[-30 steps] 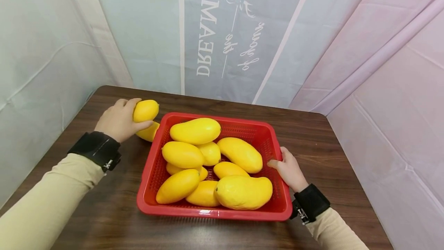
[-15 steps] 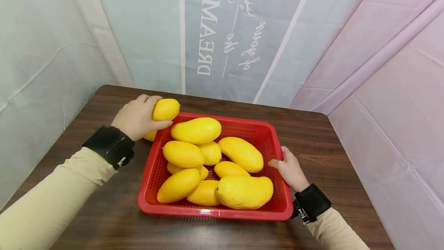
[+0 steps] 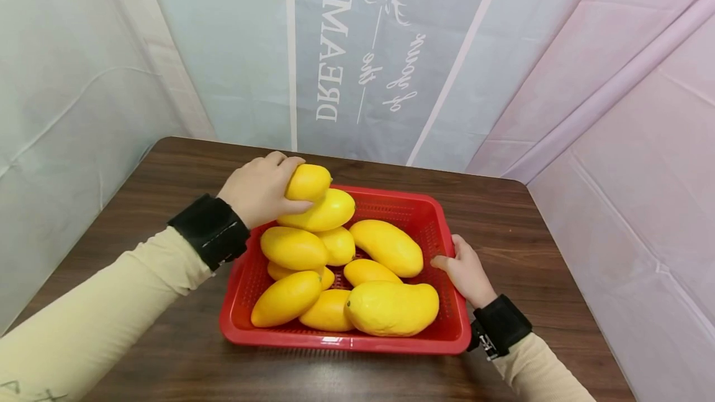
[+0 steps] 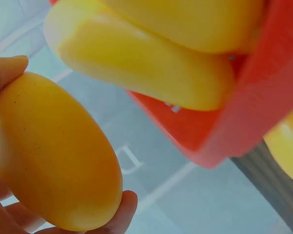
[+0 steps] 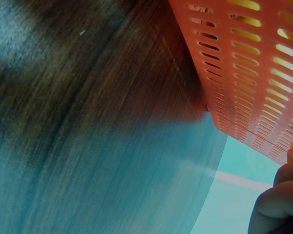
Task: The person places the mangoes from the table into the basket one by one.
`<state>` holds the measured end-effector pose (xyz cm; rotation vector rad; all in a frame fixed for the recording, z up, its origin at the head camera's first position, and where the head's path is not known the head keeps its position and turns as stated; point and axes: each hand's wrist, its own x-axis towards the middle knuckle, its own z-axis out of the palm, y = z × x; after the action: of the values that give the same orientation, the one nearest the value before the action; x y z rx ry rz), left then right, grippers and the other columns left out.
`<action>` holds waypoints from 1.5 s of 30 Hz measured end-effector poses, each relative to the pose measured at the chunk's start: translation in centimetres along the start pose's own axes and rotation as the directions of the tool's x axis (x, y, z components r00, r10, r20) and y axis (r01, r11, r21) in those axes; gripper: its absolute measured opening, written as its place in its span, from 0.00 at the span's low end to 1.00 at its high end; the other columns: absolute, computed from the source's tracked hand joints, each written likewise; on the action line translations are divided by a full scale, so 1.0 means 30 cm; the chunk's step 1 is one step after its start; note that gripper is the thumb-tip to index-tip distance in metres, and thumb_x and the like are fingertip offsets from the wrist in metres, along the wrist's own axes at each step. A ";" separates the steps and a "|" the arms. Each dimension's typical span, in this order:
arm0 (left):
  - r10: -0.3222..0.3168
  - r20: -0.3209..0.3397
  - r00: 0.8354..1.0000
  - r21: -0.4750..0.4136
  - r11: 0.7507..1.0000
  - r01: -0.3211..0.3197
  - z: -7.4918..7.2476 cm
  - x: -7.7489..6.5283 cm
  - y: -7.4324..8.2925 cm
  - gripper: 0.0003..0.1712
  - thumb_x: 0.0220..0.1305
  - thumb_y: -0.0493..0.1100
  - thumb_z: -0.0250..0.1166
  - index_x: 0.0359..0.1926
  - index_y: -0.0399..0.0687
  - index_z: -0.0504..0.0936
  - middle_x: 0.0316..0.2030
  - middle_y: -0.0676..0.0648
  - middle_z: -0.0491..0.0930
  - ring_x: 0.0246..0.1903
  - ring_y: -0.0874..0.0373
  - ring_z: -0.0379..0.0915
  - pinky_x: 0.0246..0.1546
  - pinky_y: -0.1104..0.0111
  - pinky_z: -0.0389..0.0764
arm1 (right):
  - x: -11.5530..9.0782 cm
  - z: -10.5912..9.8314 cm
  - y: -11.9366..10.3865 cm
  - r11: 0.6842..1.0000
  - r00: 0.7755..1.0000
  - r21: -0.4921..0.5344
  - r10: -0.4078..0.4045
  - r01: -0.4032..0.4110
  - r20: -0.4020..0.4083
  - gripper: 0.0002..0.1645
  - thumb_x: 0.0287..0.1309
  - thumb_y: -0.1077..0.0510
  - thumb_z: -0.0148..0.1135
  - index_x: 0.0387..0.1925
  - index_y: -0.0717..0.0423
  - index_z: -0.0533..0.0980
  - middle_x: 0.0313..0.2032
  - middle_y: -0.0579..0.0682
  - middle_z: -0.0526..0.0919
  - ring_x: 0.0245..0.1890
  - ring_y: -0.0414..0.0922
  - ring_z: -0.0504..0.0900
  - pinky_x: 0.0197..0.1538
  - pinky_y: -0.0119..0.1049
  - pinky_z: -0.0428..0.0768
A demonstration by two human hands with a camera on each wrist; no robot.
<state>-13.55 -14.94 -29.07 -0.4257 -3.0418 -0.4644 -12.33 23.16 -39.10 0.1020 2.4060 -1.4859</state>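
A yellow mango (image 3: pixel 308 182) is gripped by my left hand (image 3: pixel 258 190) over the far left corner of a red plastic basket (image 3: pixel 346 345). In the left wrist view the thumb and fingers wrap the ends of this mango (image 4: pixel 58 151), apart from the basket wall. Several mangoes lie piled in the basket, a large one (image 3: pixel 393 309) at the near right and another (image 3: pixel 386 248) towards the back right. My right hand (image 3: pixel 469 275) holds the right rim, thumb inside; in the right wrist view its curled fingers (image 5: pixel 276 204) are against the slotted outer wall (image 5: pixel 239 63).
The basket stands on a dark wooden table (image 3: pixel 536 278). Outside its left wall another mango (image 4: pixel 289 141) shows in the left wrist view, hidden by my hand in the head view. A printed cloth (image 3: pixel 385 67) hangs behind the table, with pale cloth at both sides.
My left hand has carried the mango rightward from beside the basket to above its far left corner. The right hand and the basket have stayed in place.
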 end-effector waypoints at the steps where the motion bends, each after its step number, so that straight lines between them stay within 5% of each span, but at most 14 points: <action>1: 0.014 0.000 1.000 0.006 1.000 -0.014 0.001 0.001 0.009 0.42 0.57 0.61 0.69 0.65 0.42 0.71 0.53 0.36 0.76 0.45 0.40 0.76 0.50 0.49 0.81 | 0.000 0.000 0.000 1.000 1.000 0.000 0.000 0.000 0.000 0.26 0.62 0.62 0.56 0.58 0.65 0.60 0.51 0.69 0.77 0.41 0.52 0.88 0.41 0.52 0.87; 11: 0.132 0.045 0.990 0.074 0.988 -0.135 0.034 -0.002 0.114 0.45 0.54 0.63 0.70 0.67 0.46 0.71 0.55 0.41 0.77 0.48 0.44 0.77 0.46 0.52 0.84 | 0.003 -0.001 0.004 1.000 1.000 0.003 -0.003 0.003 0.002 0.26 0.62 0.63 0.56 0.59 0.66 0.60 0.52 0.68 0.77 0.40 0.51 0.88 0.42 0.52 0.87; 19: 0.240 0.145 0.960 0.091 0.963 -0.254 0.069 0.016 0.233 0.44 0.56 0.63 0.69 0.67 0.46 0.68 0.58 0.44 0.76 0.50 0.48 0.75 0.48 0.57 0.84 | -0.001 -0.006 0.006 1.000 1.000 -0.001 -0.007 0.007 0.001 0.25 0.63 0.62 0.55 0.58 0.66 0.60 0.51 0.68 0.78 0.39 0.53 0.89 0.40 0.50 0.87; 26: 0.263 0.233 0.936 0.129 0.946 -0.298 0.125 0.045 0.312 0.39 0.56 0.64 0.69 0.63 0.51 0.71 0.55 0.48 0.77 0.47 0.51 0.74 0.45 0.60 0.84 | 0.000 -0.005 0.002 1.000 1.000 -0.005 -0.009 0.009 -0.008 0.24 0.63 0.63 0.55 0.57 0.66 0.60 0.50 0.69 0.78 0.39 0.53 0.89 0.39 0.50 0.87; 35: 0.332 0.232 0.914 0.224 0.896 -0.382 0.185 0.056 0.339 0.37 0.54 0.66 0.70 0.58 0.51 0.75 0.51 0.49 0.82 0.45 0.52 0.72 0.42 0.62 0.80 | 0.002 -0.001 0.005 1.000 1.000 0.002 0.000 0.000 0.000 0.25 0.63 0.62 0.56 0.58 0.65 0.60 0.52 0.68 0.77 0.41 0.53 0.88 0.41 0.51 0.87; 45: 0.326 0.246 0.913 0.260 0.885 -0.386 0.200 0.055 0.348 0.37 0.53 0.65 0.69 0.59 0.52 0.75 0.50 0.50 0.82 0.45 0.52 0.70 0.40 0.64 0.77 | 0.005 -0.002 0.008 1.000 1.000 -0.005 0.007 -0.007 -0.003 0.25 0.63 0.62 0.55 0.58 0.65 0.60 0.51 0.68 0.78 0.40 0.52 0.88 0.40 0.51 0.87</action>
<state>-12.25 -3.16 -31.67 -1.0397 -3.0281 0.0713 -12.44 23.30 -39.33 0.1110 2.4087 -1.4779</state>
